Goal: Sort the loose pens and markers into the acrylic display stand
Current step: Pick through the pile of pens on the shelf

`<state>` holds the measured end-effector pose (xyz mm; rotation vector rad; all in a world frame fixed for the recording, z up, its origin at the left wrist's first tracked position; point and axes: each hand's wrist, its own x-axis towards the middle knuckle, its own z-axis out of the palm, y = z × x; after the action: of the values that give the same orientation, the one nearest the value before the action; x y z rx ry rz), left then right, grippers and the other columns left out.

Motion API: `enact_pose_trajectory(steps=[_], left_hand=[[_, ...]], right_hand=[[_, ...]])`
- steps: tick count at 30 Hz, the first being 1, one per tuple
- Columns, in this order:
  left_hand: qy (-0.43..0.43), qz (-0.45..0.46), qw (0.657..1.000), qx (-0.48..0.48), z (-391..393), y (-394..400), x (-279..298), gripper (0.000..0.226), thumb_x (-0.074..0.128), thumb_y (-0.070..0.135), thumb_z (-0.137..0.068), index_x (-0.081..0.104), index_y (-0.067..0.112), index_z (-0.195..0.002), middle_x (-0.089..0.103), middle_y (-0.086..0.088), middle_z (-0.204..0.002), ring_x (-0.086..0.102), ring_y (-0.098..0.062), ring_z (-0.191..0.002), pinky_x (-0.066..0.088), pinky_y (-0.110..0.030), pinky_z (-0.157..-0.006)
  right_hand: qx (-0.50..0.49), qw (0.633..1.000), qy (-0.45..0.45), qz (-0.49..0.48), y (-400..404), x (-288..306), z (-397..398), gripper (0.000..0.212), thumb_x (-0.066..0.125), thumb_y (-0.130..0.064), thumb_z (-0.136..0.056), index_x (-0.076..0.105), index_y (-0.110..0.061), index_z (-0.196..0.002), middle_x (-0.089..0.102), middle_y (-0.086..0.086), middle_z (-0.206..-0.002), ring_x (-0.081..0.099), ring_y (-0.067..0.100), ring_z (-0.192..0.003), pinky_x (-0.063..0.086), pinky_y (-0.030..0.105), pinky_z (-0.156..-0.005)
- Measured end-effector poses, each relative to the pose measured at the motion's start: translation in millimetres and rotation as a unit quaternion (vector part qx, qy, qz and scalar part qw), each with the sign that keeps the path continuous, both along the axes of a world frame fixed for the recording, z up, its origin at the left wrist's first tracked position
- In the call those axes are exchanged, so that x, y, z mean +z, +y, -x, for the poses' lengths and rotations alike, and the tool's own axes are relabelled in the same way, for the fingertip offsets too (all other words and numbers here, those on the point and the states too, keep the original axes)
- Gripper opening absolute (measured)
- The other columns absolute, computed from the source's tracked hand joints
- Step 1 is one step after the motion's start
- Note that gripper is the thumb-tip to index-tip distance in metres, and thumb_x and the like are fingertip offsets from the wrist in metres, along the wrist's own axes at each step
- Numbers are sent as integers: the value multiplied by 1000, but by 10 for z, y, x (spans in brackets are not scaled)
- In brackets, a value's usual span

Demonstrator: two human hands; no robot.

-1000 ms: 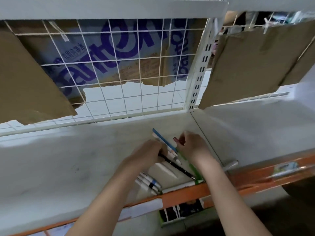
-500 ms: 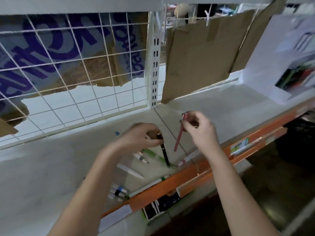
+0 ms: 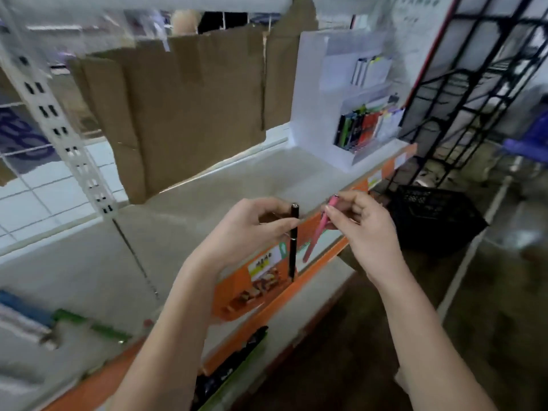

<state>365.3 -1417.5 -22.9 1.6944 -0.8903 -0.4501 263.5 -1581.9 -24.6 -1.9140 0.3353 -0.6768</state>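
Note:
My left hand (image 3: 252,229) pinches a black pen (image 3: 293,247) near its top, and the pen hangs almost upright over the shelf's front edge. A pink pen (image 3: 315,235) slants down to the left from my right hand (image 3: 361,226), which pinches its upper end. The acrylic display stand (image 3: 314,114) sits at the far right of the shelf, up and to the right of both hands, with several pens and markers in its front tiers. More loose pens (image 3: 74,320), blue, green and white, lie blurred on the shelf at the lower left.
The white shelf (image 3: 184,221) has an orange front rail (image 3: 267,292) with price labels. Brown cardboard (image 3: 184,114) hangs on the wire back. A black wire rack (image 3: 474,84) stands at the right, and a black basket (image 3: 433,221) sits on the floor below it.
Both hands lifted a pen each from the pile and carried them right along the shelf. The view swung right, bringing the display stand into sight and leaving the loose pens at the lower left.

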Motion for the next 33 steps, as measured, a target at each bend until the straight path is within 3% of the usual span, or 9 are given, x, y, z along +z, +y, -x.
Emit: enact_pose_trajectory(steps=[3,6,8,12,21,25,28,30,33], left_hand=[[-20,-6,999,-30,111,-555,-28,14,62,20,-89,72,25,-97,72,4,-96,68,-16,-90,53,-37,-88],[-29,-4,998,-64,196,-1034,-15,19,57,14,-91,67,29,-98,70,9,-96,66,-2,-85,52,-18,-79],[-36,-13,996,-86,211,-1329,2,21,54,13,-92,64,29,-101,68,10,-98,65,1,-84,50,-13,-75],[-32,-7,993,-112,153,-1915,14,23,52,12,-94,62,29,-103,67,7,-100,67,-5,-90,54,-22,-82],[-55,16,996,-73,-489,-2990,25,18,62,15,-87,67,32,-90,71,9,-88,68,-11,-82,54,-30,-82],[-52,30,997,-40,-878,-3282,55,4,66,29,-80,67,31,-77,69,4,-78,67,-22,-82,53,-47,-85],[-57,30,998,-27,-1101,-3449,61,13,65,43,-71,62,30,-70,65,3,-70,65,-24,-76,52,-33,-71],[-51,34,998,-11,-1209,-3538,60,12,66,38,-71,59,28,-70,63,12,-62,60,-7,-63,43,-14,-60],[-55,40,997,42,-1373,-3609,12,17,65,41,-68,58,26,-71,62,11,-61,56,-4,-58,41,-13,-56]], right_hand=[[-32,999,-2,-16,-465,-25,174,17,67,-17,-84,61,-33,-87,68,-2,-85,65,16,-89,51,46,-88],[-56,998,-3,-38,-860,-55,315,14,66,-15,-84,63,-23,-94,69,4,-87,66,14,-89,51,42,-89],[-68,997,1,-44,-1107,-66,380,16,65,-15,-84,63,-17,-100,69,4,-90,65,13,-90,52,38,-88],[-87,996,5,-36,-1571,-73,389,21,61,-12,-88,62,-14,-108,69,-6,-89,64,3,-90,52,32,-88],[-88,995,-8,-35,-2639,-11,-250,17,58,-8,-89,63,-18,-103,69,-1,-89,65,5,-85,54,32,-83],[-50,998,-1,-37,-3034,74,-708,15,61,-11,-89,62,-12,-103,70,-2,-88,67,7,-82,54,19,-69],[-45,999,-3,-17,-3225,91,-1039,16,67,-21,-84,62,-20,-99,70,-3,-85,66,5,-82,50,15,-70],[-42,999,-6,0,-3314,95,-1243,16,70,-23,-81,61,-27,-93,68,-7,-82,63,0,-80,47,11,-70],[-31,999,-7,20,-3431,82,-1501,18,73,-26,-78,63,-27,-92,67,-10,-80,64,5,-81,54,27,-73]])
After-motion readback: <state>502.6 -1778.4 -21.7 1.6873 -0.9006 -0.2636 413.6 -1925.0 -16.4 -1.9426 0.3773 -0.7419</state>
